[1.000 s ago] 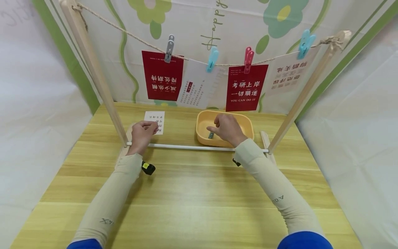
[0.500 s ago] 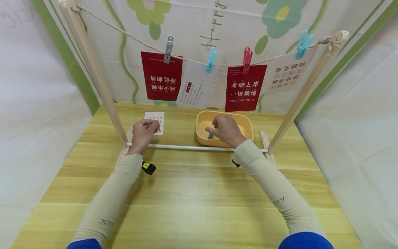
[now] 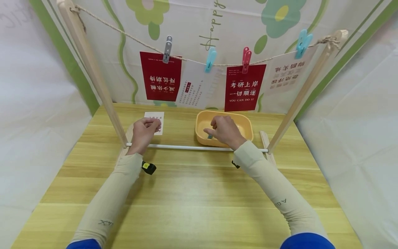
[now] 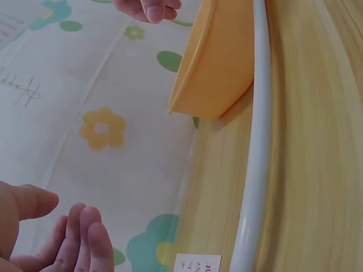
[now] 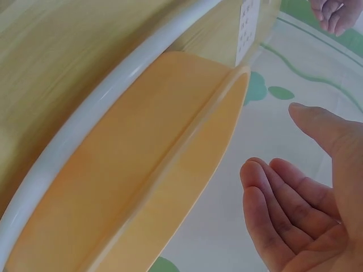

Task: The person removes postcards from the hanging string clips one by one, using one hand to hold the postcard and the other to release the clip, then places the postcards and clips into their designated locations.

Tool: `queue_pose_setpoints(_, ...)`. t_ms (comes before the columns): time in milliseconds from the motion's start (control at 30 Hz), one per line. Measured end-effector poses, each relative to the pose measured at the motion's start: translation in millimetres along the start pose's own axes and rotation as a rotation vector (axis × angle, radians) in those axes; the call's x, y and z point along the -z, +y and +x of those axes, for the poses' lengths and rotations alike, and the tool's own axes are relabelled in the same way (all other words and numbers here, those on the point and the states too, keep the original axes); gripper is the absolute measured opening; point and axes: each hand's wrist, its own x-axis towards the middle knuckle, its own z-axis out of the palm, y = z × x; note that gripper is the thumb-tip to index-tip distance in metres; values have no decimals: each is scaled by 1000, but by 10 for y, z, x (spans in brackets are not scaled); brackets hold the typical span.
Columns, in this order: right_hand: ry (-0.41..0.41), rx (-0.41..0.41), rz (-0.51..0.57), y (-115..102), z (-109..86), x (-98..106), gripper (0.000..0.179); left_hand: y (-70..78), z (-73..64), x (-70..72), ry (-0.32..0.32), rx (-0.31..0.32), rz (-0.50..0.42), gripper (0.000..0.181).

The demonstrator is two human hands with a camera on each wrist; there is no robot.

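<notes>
My left hand [image 3: 145, 130] hovers over the white card [image 3: 158, 116] lying on the table, covering part of it in the head view. In the left wrist view its fingers [image 4: 100, 243] are loosely bent with a gap to the thumb, holding nothing. My right hand [image 3: 227, 129] is above the yellow plastic basin [image 3: 199, 139]. Nothing is in its grasp; the right wrist view has the thumb apart from the relaxed fingers [image 5: 262, 212]. A small blue-grey clothespin [image 3: 210, 136] lies inside the basin below the thumb, partly hidden.
A wooden frame [image 3: 93, 72] carries a twine line [image 3: 124, 33] with cards hung by grey [image 3: 167, 49], blue [image 3: 210, 59] and pink clothespins [image 3: 246, 60]. A white rod [image 3: 186, 147] crosses low between the posts, under both forearms. Behind stands a flower-patterned backdrop [image 3: 186, 20].
Both hands stay nearly in place. The left hand shifts slightly to the right over the card, and the right hand slightly to the left over the basin.
</notes>
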Motion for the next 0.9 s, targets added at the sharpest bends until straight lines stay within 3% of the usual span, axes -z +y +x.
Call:
queue_pose_setpoints(500,2,13,22,-149,-62,72,38,153,-86,9,-29,-41,23,39)
queue_pose_setpoints(900,21,73,10,-329,-108,171,36,228,-126,4,-30,-85,27,37)
